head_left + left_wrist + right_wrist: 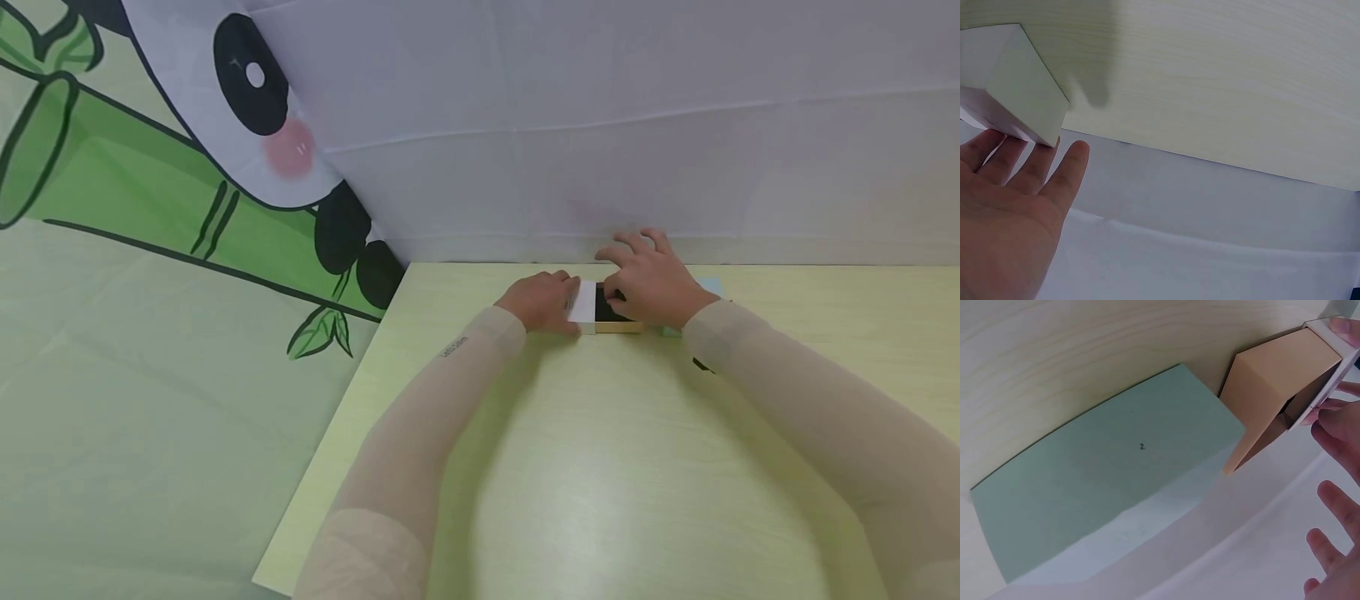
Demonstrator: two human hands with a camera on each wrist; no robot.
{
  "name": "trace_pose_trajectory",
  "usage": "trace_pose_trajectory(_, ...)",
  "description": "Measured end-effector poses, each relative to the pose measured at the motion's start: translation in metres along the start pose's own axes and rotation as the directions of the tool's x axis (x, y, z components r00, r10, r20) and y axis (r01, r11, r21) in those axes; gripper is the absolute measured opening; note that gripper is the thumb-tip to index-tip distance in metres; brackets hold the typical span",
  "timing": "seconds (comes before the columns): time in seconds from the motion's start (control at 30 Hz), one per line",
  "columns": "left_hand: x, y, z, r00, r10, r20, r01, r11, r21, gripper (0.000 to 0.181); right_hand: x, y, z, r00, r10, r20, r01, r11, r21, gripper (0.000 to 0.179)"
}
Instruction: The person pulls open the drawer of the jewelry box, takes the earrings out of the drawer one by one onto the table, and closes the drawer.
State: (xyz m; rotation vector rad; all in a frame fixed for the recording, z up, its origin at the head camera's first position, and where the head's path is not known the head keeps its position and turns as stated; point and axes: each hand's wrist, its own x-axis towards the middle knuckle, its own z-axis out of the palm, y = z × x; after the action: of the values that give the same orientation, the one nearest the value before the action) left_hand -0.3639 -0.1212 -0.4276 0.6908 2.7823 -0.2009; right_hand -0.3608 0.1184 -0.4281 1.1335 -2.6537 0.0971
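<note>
A white box sleeve (582,302) lies on the table near its back edge. My left hand (543,302) grips its left part, thumb on the front side and fingers on the back, as the left wrist view of the white box (1025,81) also shows. Out of its right end sticks an orange-tan inner tray (1285,365), open on top and dark inside. Over that opening my right hand (651,287) bends thumb and index finger together while the other fingers spread. I cannot tell whether the right fingertips pinch anything.
A pale green box (1110,462) stands just right of the tray, mostly hidden under the right wrist in the head view. A small dark piece (702,365) shows beside the right sleeve. Behind the table (570,467) hangs a white cloth (637,167); a printed panda-and-bamboo cloth (187,183) covers the left.
</note>
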Motion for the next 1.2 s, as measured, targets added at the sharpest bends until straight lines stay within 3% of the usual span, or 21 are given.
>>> trace_pose_trajectory(0.5, -0.001, -0.001, 0.002, 1.0, 0.013, -0.007, -0.013, 1.0, 0.017, 0.092, -0.008, -0.005, 0.001, 0.999, -0.028, -0.018, 0.028, 1.0, -0.004, 0.005)
trace_pose_trajectory(1.2, -0.014, 0.001, 0.003, 1.0, 0.021, -0.001, -0.021, 0.999, 0.024, 0.096, -0.023, -0.03, -0.008, 0.997, -0.045, -0.063, 0.045, 0.999, -0.007, 0.008)
